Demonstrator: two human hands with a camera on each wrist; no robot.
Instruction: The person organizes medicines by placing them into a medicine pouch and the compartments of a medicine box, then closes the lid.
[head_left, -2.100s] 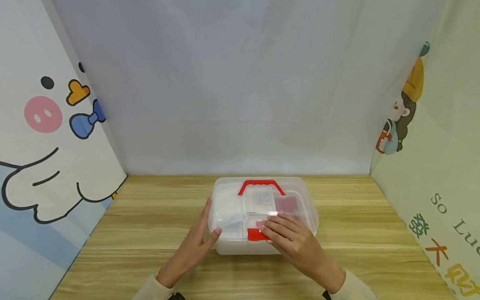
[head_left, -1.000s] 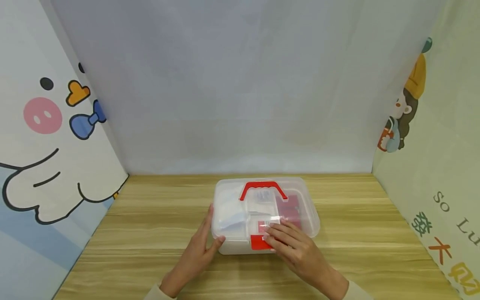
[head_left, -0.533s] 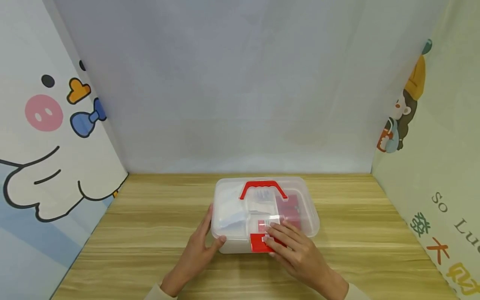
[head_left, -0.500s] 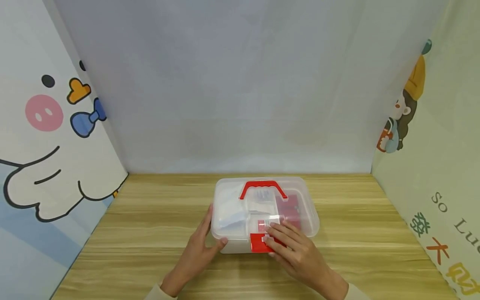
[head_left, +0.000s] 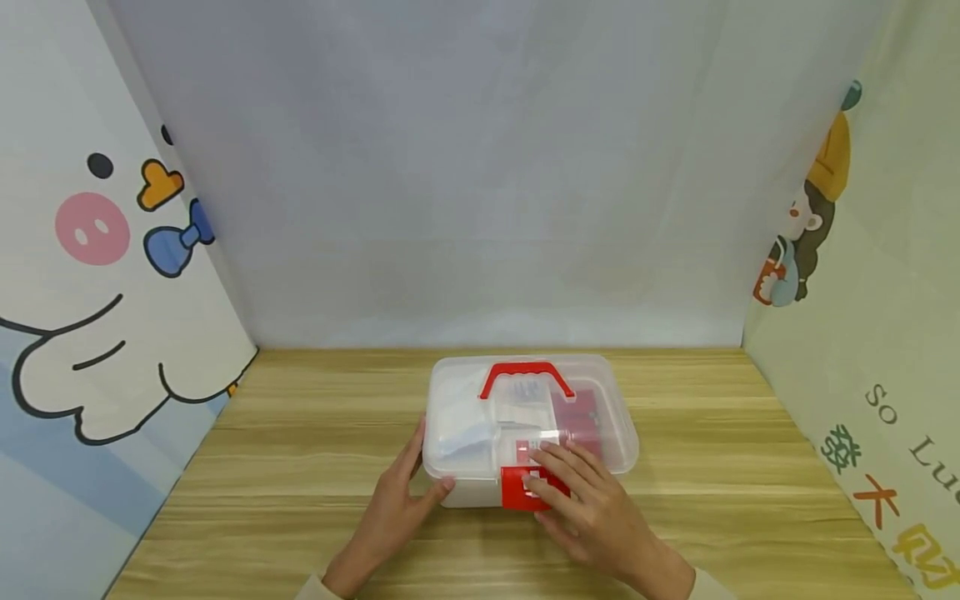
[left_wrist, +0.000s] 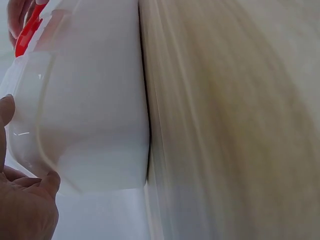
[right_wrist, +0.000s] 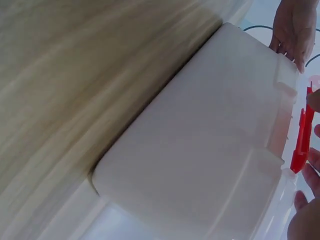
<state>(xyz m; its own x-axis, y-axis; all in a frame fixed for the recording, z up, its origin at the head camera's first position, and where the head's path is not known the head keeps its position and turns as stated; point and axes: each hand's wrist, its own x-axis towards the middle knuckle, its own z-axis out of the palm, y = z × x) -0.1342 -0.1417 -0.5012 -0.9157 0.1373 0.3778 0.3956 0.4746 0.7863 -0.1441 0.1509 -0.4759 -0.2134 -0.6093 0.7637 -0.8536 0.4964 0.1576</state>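
A translucent plastic first-aid box [head_left: 457, 417] with its lid on stands on the wooden table, white and red packets showing through. The left hand [head_left: 393, 504] holds its left front corner, thumb at the front under the lid rim and fingers along the side. On the box's front is a red latch [head_left: 513, 490] with a white cross. The right hand [head_left: 596, 508] lies across the latch's right part, fingertips on the lid edge and latch, thumb low near its bottom edge. In the right wrist view the latch [right_wrist: 301, 142] stands out from the front wall, between thumb and fingers.
A red carrying handle [head_left: 525, 369] lies on top of the lid. The wooden table [head_left: 315, 417] runs back to a pale backdrop [head_left: 480, 183], with cartoon-printed panels at left and right.
The red latch has come lower over the box front, and more of its face and white cross shows. The right thumb has dropped below it. The left hand keeps its hold on the corner.
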